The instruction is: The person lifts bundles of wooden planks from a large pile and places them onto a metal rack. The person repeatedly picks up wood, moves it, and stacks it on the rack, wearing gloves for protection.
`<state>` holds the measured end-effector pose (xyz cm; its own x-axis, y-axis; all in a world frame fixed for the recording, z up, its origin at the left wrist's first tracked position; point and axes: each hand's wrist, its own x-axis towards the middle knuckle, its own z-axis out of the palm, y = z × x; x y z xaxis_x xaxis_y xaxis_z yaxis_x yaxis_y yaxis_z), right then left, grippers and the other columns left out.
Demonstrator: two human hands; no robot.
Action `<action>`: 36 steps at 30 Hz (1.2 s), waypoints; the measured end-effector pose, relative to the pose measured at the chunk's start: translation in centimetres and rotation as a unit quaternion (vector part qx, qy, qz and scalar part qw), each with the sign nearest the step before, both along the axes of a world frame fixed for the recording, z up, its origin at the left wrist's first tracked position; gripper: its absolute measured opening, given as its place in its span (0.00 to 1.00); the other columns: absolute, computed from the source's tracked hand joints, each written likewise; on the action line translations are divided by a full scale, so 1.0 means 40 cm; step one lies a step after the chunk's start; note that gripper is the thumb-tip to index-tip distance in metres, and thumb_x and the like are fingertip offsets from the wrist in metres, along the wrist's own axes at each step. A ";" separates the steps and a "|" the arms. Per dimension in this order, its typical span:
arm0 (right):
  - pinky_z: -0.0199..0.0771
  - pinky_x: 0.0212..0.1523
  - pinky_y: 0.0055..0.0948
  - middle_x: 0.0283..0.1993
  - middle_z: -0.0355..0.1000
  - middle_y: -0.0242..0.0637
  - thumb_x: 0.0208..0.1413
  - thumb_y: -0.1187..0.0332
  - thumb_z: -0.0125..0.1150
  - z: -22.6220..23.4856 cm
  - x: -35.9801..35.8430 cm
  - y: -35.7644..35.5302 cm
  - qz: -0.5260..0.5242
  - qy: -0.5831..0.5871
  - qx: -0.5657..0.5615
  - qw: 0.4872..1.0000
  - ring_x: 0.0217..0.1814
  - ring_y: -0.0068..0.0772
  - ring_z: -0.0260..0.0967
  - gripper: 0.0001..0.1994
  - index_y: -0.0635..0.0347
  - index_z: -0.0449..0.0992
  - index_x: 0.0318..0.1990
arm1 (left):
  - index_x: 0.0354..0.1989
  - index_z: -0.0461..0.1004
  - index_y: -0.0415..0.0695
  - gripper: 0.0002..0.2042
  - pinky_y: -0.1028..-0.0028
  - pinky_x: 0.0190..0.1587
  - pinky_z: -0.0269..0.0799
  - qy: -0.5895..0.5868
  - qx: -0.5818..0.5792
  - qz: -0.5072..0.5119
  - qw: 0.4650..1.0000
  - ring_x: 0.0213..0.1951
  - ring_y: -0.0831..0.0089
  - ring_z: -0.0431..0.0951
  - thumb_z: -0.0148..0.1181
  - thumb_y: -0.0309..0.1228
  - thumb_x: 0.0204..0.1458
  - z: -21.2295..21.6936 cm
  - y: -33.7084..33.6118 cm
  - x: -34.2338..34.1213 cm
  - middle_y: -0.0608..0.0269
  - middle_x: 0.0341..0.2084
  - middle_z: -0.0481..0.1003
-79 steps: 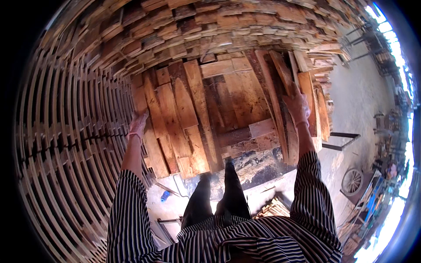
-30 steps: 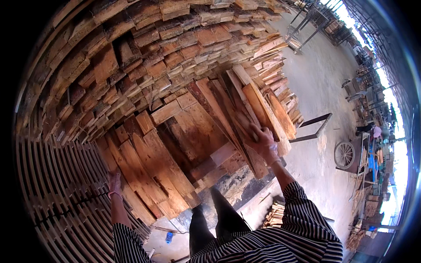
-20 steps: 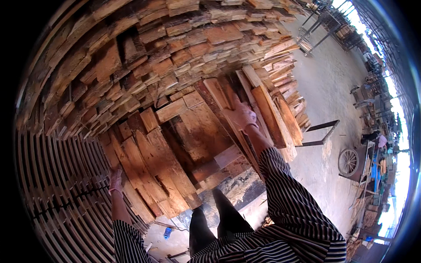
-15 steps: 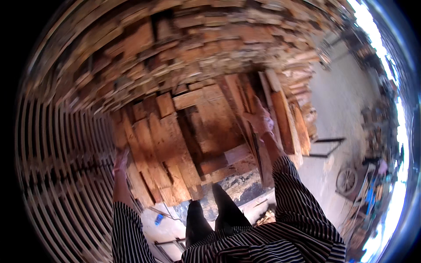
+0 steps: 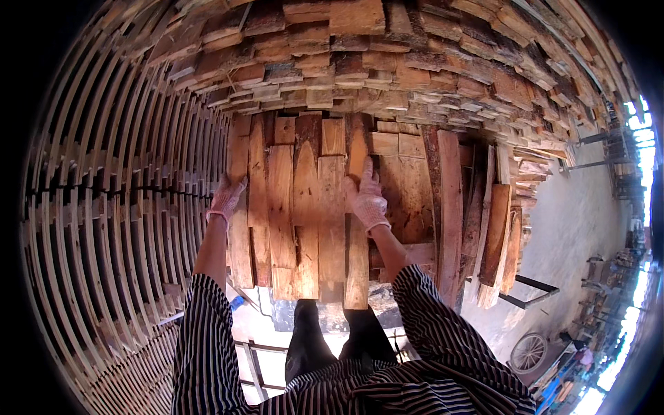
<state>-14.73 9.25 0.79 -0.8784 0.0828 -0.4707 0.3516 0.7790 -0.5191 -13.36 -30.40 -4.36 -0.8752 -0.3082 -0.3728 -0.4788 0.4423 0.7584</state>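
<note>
A row of rough wooden boards [image 5: 282,207] lies side by side in front of my legs, bark showing on some of them. My left hand [image 5: 227,199], in a pinkish knit glove, rests along the left border of the row, fingers stretched and thumb apart. On the right border, my right hand [image 5: 369,200] wears a similar glove and touches a long narrow board [image 5: 357,266]. Its fingers point away from me with the thumb apart. Neither hand is wrapped round a board. Beyond my right hand are lower-lying boards [image 5: 408,187].
A tall stack of planks [image 5: 360,69] rises beyond the row. Spaced slats [image 5: 104,228] line the left side. Loose upright boards [image 5: 449,200] stand to the right, near a black metal frame [image 5: 532,294] and a spoked wheel [image 5: 529,353] on the floor.
The view has turned, shifting the scene. My right hand has moved left from the boards at the right to the row's right side. My left hand stays at the left border.
</note>
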 end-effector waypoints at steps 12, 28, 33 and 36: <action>0.59 0.73 0.33 0.75 0.58 0.57 0.60 0.42 0.63 -0.076 0.046 0.023 -0.007 0.123 -0.040 0.992 0.78 0.50 0.57 0.55 0.62 0.36 0.80 | 0.78 0.49 0.38 0.39 0.69 0.75 0.54 -0.070 0.103 -0.101 0.987 0.76 0.64 0.57 0.56 0.47 0.67 0.056 -0.099 0.051 0.53 0.76 0.56; 0.70 0.64 0.32 0.64 0.72 0.34 0.66 0.43 0.61 -0.187 0.078 0.126 -0.174 -0.008 -0.340 0.924 0.62 0.29 0.69 0.35 0.64 0.69 0.69 | 0.77 0.58 0.55 0.41 0.59 0.81 0.33 -0.015 0.185 -0.267 0.946 0.80 0.59 0.45 0.37 0.69 0.63 0.025 -0.146 0.133 0.63 0.78 0.53; 0.70 0.62 0.31 0.61 0.72 0.31 0.71 0.48 0.55 -0.231 0.115 0.053 -0.161 -0.025 -0.299 0.940 0.58 0.27 0.70 0.27 0.57 0.71 0.66 | 0.76 0.59 0.48 0.34 0.59 0.81 0.36 0.002 0.223 -0.172 0.959 0.79 0.62 0.47 0.37 0.59 0.71 -0.067 -0.152 0.171 0.58 0.77 0.56; 0.74 0.57 0.30 0.57 0.75 0.31 0.74 0.55 0.51 -0.345 0.103 0.221 -0.101 0.096 -0.378 0.916 0.54 0.26 0.73 0.19 0.56 0.74 0.62 | 0.74 0.60 0.41 0.32 0.64 0.75 0.52 0.086 0.401 -0.104 0.906 0.72 0.63 0.60 0.46 0.51 0.71 -0.095 -0.123 0.147 0.54 0.71 0.64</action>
